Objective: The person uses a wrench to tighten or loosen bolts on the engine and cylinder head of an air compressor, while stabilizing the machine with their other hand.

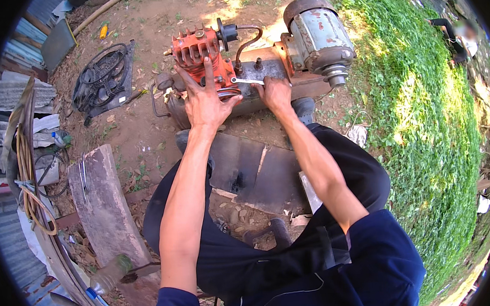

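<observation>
A red finned air compressor pump (194, 48) is mounted on a long cylindrical tank (247, 105) in front of me. Against the near side of the pump lies my left hand (204, 102), its fingers stretched apart and its thumb by the small red pulley (229, 91). My right hand (277, 95) is closed around one end of a silver wrench (247, 81). The wrench's other end meets the pump's lower right side, just above the pulley; the fastener there is too small to make out. A dark bent pipe (252, 40) runs from the pump head down to the tank.
A grey electric motor (319, 36) sits on the tank's right end. Coiled black cable (102, 72) lies on the ground at left. A wooden plank (105, 201) holding thin metal rods stands left of my knee. Grass (424, 142) spreads at right, where another person (465, 43) sits far off.
</observation>
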Demonstrator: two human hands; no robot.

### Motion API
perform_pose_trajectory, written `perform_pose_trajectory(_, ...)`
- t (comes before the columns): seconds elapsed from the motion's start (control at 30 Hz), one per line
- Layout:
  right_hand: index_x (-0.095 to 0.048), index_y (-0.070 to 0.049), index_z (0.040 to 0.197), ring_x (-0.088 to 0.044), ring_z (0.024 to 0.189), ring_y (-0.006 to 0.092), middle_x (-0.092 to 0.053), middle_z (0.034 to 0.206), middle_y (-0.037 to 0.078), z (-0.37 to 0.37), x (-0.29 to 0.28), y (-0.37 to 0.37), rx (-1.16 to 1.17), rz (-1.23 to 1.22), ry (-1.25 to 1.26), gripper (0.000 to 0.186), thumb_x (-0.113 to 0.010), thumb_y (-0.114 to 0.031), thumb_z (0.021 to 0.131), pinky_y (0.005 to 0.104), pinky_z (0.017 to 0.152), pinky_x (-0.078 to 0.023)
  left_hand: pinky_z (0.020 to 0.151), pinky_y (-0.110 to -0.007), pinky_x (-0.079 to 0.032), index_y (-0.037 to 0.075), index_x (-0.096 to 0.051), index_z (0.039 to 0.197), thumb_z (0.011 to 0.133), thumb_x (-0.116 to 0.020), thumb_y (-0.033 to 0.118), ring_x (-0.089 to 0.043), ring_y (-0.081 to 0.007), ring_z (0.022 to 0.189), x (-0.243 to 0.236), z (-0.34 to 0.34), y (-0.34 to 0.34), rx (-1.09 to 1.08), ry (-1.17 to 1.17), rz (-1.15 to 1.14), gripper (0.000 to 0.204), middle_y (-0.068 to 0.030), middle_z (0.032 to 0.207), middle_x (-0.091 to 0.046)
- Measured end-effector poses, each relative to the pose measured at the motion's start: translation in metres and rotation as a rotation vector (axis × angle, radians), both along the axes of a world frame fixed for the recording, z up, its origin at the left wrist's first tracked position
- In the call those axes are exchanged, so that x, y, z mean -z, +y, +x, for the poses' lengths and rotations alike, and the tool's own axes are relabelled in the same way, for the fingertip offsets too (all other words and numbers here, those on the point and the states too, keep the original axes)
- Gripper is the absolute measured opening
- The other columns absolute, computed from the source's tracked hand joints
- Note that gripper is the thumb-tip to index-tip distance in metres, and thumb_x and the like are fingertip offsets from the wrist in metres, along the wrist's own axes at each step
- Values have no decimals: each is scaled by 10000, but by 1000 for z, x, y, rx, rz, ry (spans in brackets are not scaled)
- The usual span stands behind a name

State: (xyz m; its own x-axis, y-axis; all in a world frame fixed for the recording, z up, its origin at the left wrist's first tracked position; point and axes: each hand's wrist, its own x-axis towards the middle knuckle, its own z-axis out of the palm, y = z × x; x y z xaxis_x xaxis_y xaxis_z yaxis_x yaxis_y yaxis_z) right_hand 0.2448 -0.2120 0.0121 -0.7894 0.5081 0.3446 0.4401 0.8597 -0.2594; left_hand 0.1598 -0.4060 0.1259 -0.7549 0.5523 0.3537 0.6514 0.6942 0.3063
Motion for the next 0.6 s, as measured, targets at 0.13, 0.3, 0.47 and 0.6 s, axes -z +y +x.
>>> perform_pose_trajectory(0.13, -652, -33, 836, -676, 719, 350, -685, 738, 168, 8, 12, -56, 289, -97, -48, 408, -615, -433, 905, 445, 758, -471, 846, -489, -557, 256, -15, 1565, 569, -865, 572, -406, -596, 1260, -1, 3, 2, -29, -9, -69, 1347, -478, 1462, 76)
perform_pose_trajectory(0.3, -651, -29, 897, -690, 746, 375, -691, 766, 212, 15, 0, -48, 225, -248, -166, 430, -544, -442, 946, 479, 740, -500, 886, -495, -536, 279, 13, 1562, 555, -863, 589, -440, -588, 1236, -7, 0, 8, -28, -122, -70, 1370, -479, 1464, 70)
perform_pose_trajectory(0.47, -657, -30, 865, -687, 782, 415, -679, 776, 250, 21, -29, -32, 74, -254, -279, 507, -508, -507, 949, 515, 688, -529, 898, -492, -527, 281, 26, 1559, 548, -865, 595, -451, -580, 1216, -1, 0, 3, -18, -62, -27, 1384, -449, 1485, 68)
perform_pose_trajectory(0.6, -690, -40, 894, -690, 793, 413, -688, 796, 251, 15, -70, -21, 133, -272, -132, 532, -503, -536, 942, 507, 726, -532, 826, -493, -561, 254, 4, 1561, 560, -853, 610, -556, -584, 1082, 2, -1, 1, -8, 48, 1, 1366, -444, 1486, 51)
